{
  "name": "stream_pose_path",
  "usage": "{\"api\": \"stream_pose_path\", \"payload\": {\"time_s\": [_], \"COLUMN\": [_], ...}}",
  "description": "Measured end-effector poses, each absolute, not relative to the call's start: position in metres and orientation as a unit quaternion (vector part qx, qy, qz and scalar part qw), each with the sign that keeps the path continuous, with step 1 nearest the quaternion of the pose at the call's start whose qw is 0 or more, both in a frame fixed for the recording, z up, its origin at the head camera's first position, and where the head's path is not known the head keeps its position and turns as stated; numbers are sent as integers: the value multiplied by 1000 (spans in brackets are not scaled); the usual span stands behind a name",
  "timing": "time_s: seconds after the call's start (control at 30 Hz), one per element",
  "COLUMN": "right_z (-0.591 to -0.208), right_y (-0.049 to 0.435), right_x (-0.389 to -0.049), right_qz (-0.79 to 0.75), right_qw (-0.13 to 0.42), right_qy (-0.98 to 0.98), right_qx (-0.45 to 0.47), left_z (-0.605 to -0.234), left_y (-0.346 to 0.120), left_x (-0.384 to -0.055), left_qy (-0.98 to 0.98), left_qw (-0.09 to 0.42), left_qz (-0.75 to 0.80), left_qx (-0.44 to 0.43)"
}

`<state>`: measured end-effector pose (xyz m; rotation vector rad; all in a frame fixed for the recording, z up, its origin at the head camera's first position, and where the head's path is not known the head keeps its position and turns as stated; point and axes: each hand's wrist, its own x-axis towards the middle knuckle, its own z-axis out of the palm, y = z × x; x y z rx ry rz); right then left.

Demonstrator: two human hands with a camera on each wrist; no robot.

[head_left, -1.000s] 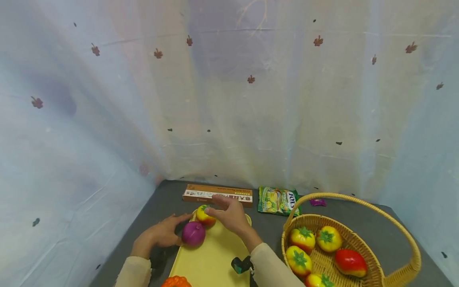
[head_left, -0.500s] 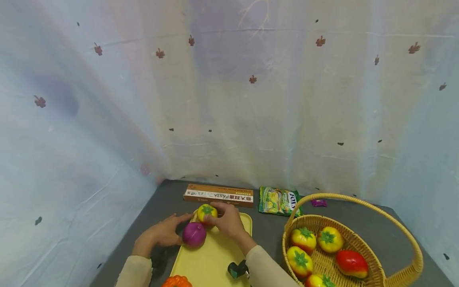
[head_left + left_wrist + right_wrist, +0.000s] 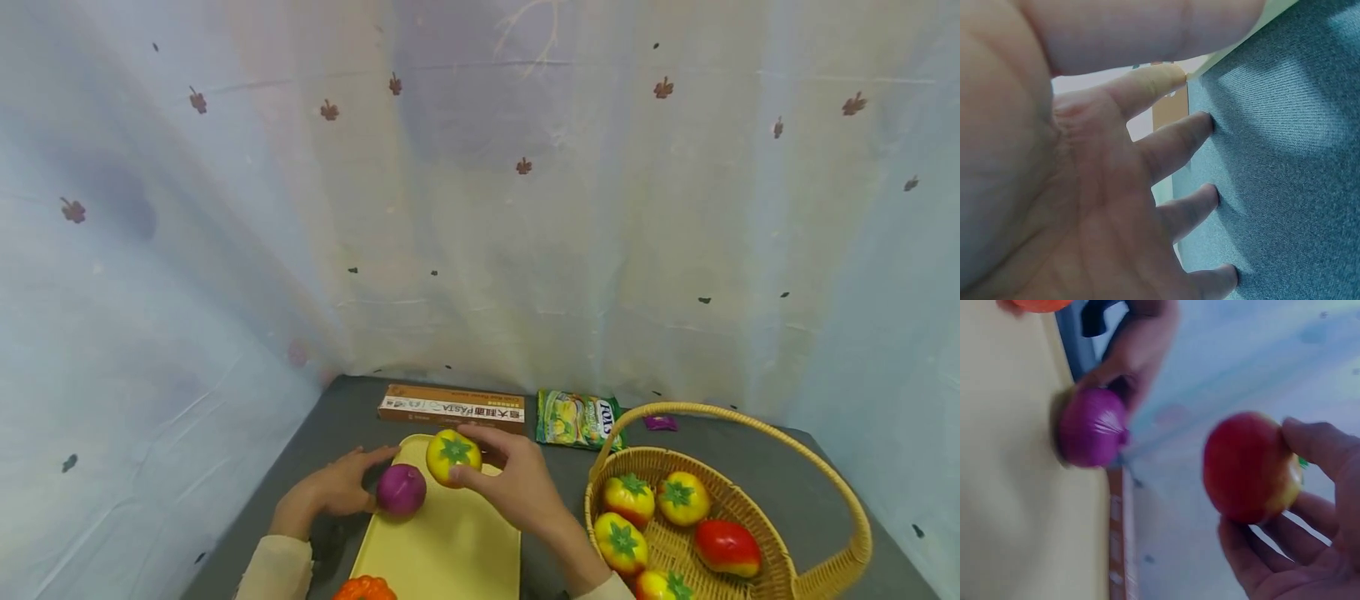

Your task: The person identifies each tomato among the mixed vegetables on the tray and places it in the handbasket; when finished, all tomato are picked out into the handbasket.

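My right hand [image 3: 521,487] pinches a yellow-and-red toy persimmon [image 3: 454,457] with a green leafy top. It hovers over the far part of the yellow tray [image 3: 442,546]; in the right wrist view the persimmon [image 3: 1250,469] shows its red underside, between thumb and fingers. At the tray's left edge, my left hand [image 3: 330,487] is beside a purple toy onion [image 3: 401,489] that sits on the tray. The left wrist view shows its fingers [image 3: 1175,147] spread, tips against the dark cloth, and its thumb at the tray's edge.
A wicker basket [image 3: 780,546] with a tall handle stands to the right, holding several toy persimmons and a red toy mango [image 3: 727,547]. Behind the tray lie a pasta box [image 3: 452,406] and a green Fox's bag [image 3: 576,418]. An orange pumpkin-like toy [image 3: 365,588] is at the near edge.
My right hand has taken hold of the persimmon beside the onion, lifted it off the tray and brought it right and nearer. The left hand has stayed about in place.
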<state>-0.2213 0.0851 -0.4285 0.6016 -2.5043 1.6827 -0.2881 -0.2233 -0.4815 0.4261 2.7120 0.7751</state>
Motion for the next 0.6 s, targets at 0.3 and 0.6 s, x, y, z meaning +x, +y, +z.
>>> {"api": "stream_pose_path", "payload": {"time_s": [0.3,0.6], "right_z": [-397,-412], "right_y": [181,283], "right_x": [-158,-127], "right_qz": [511,404], "right_qw": [20,22], "right_qy": [-852,-913], "right_qx": [112,-59], "left_z": [-481,-480], "left_y": [-223,-223], "left_x": [-285,-287], "left_qy": [938,937], "left_qw": [141,144], "left_qz": [280,282], "left_qx": [148,148]}}
